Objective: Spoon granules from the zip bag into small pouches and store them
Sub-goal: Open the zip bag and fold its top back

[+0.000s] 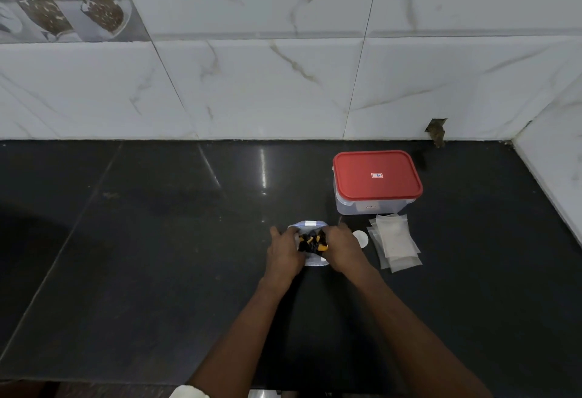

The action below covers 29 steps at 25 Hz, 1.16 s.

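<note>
Now left hand and right hand, fingers curled, pinch the zip bag at its edges, a sensible hold on what looks like light, limp film.

Glossy black stone counter, polished marble-look wall tiles, clear plastic box with red lid.

The sides of the white-and-blue plastic zip bag are hidden under the gripping left hand at 9 o'clock and right hand at 3 o'clock. Its dark and orange contents are too small to identify. The small white sticker on the red rectangular plastic lid is unreadable. A white rounded object at 6 o'clock is cut off.
</note>
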Motion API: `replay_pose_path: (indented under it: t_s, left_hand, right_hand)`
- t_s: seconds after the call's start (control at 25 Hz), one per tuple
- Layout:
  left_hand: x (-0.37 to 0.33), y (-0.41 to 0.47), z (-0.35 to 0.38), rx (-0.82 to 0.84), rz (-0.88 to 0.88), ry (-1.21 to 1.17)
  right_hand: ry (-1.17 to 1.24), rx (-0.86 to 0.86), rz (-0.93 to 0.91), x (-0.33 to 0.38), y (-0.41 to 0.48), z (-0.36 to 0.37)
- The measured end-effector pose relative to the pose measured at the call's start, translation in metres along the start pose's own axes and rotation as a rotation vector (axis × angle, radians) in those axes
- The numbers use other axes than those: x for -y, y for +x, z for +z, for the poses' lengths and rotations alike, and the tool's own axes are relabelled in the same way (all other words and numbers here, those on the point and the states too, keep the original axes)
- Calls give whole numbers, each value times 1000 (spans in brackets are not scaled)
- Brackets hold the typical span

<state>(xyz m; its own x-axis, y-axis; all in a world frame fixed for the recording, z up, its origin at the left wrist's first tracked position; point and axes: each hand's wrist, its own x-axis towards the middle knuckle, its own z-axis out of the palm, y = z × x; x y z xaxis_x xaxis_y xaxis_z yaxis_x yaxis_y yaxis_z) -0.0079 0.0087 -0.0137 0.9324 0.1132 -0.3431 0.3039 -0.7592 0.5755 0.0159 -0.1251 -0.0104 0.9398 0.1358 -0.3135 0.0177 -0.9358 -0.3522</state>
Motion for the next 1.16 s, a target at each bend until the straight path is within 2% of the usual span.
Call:
replay_pose_path:
  t_s: [0.24,0.64,0.84,0.96,1.16]
  left_hand:
    - [-6,-4,-3,-106,71,12]
    - [1,-6,3,-122,17,4]
    - [3,-6,2,-184,3,30]
    - [-1,-10,1,-196,-23,113]
    - [-1,-12,2,-113,-49,164]
  right_hand:
    - [44,-156,-53,18,-1,-17]
    - [438,-31,91,4,-5,0]
    - [370,-119,133,6,-10,0]
    - [194,-225,132,11,-11,0]
    - [123,-184,87,7,-8,5]
